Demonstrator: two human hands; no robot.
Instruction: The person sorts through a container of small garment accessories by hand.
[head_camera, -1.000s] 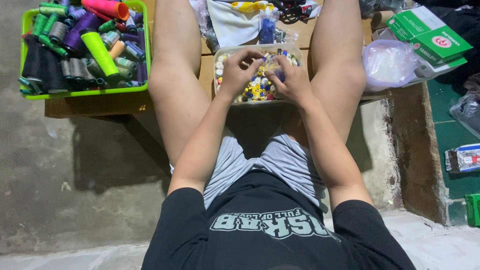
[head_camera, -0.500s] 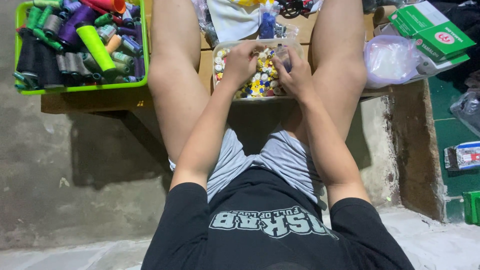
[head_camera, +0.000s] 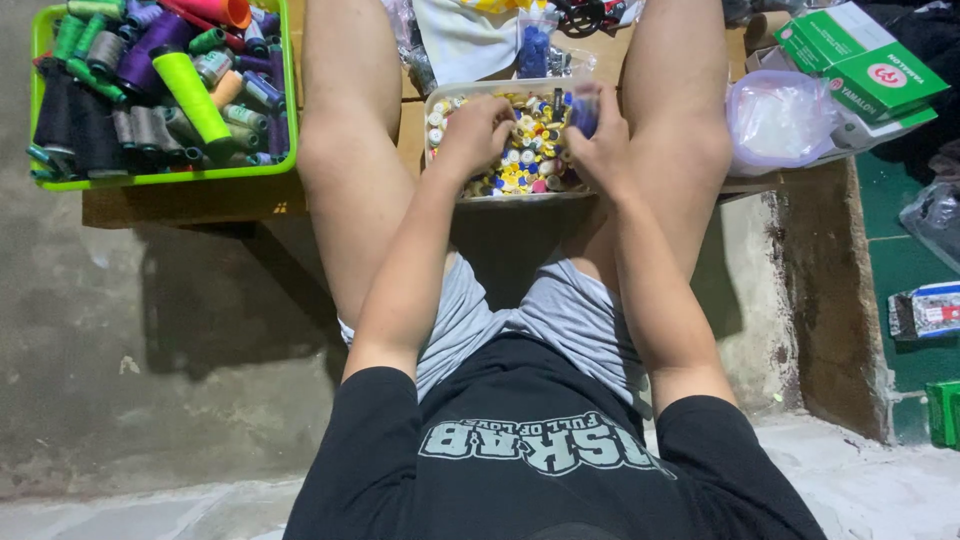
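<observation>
A clear plastic box (head_camera: 436, 92) full of small coloured bobbins and buttons (head_camera: 530, 150) rests on a wooden board between my knees. My left hand (head_camera: 478, 133) lies inside the box on its left side, with its fingers curled down into the pile; what they grip is hidden. At the box's right edge, my right hand (head_camera: 603, 148) pinches a small blue-purple spool (head_camera: 584, 112) just above the pile. Both forearms reach forward over my grey shorts.
A green basket (head_camera: 160, 178) packed with thread cones sits on the board at far left. Green cardboard boxes (head_camera: 860, 60) and a clear plastic bag (head_camera: 775, 120) lie to the right. White cloth (head_camera: 465, 40) and a small bag of blue pieces (head_camera: 536, 45) lie behind the box.
The view has shifted slightly down. Both hands have moved deeper over the box, and my right hand now holds a small blue-purple spool at the box's right edge.
</observation>
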